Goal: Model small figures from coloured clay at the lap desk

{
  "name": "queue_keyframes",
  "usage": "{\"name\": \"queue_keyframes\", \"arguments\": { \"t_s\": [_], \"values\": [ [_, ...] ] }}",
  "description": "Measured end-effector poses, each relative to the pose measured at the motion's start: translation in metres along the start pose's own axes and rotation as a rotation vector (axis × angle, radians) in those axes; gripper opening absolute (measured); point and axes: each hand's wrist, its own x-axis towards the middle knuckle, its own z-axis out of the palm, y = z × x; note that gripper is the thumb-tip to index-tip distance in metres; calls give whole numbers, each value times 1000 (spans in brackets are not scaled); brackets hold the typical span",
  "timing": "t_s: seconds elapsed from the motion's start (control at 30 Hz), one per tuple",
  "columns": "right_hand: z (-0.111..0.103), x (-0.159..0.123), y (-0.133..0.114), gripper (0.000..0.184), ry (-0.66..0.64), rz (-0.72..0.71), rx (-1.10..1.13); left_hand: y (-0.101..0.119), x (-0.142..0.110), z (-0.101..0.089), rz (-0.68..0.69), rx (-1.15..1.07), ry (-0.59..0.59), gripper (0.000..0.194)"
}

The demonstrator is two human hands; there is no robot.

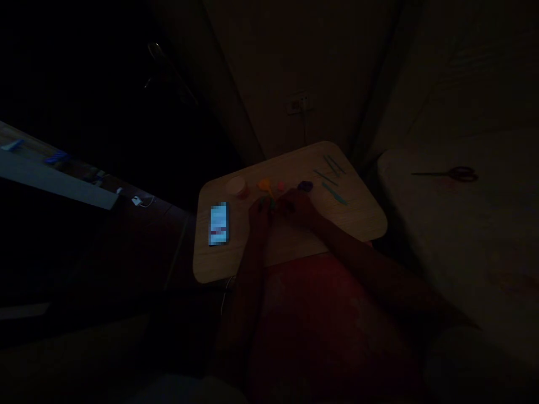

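Observation:
The scene is very dark. My left hand (pixel 260 214) and my right hand (pixel 298 206) meet over the middle of a small wooden tray table (pixel 357 216). Both look curled together around something small and greenish between them (pixel 272 205); I cannot make out what it is. Just beyond the hands lie small coloured lumps: an orange one (pixel 265 184), a pink one (pixel 281 186) and a purple one (pixel 305 186). A pale round lid or tub (pixel 236 186) sits to their left.
A lit phone (pixel 219 224) lies on the table's left part. Several thin teal sticks (pixel 332 177) lie at the far right of the table. Scissors (pixel 457 174) rest on the pale bed at the right. A shelf with small items runs along the left.

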Motion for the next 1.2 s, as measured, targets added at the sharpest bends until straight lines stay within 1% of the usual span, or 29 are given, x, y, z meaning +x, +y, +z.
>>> {"name": "queue_keyframes", "arguments": {
  "t_s": [0.07,0.17,0.27,0.37,0.5,0.63,0.73,0.83,0.9,1.1,1.2],
  "values": [
    [-6,0,1,32,90,62,-23,-3,1,-1,11,-9,-7,53],
    [-11,0,3,35,205,145,-67,-6,2,-4,48,-1,-73,49],
    [-9,-1,4,33,270,154,-57,-3,1,-4,64,11,-132,47],
    [-5,-1,3,32,315,155,-57,2,-1,-1,43,17,-135,49],
    [-6,0,0,33,285,162,-120,8,-5,3,9,60,-139,54],
    [-10,-1,-4,30,184,66,-194,8,-4,3,-18,102,-120,53],
    [-12,-3,-6,38,124,27,-223,6,-3,3,-4,106,-104,52],
    [-13,-4,-8,48,125,69,-238,4,-3,3,-9,66,-99,52],
    [-14,-4,-9,49,139,89,-244,4,-2,4,-20,43,-94,51],
    [-15,-3,-7,37,117,82,-233,6,-2,3,-12,72,-131,48],
    [-15,-2,-5,37,143,69,-199,7,-3,2,2,83,-147,45]
  ]
}}
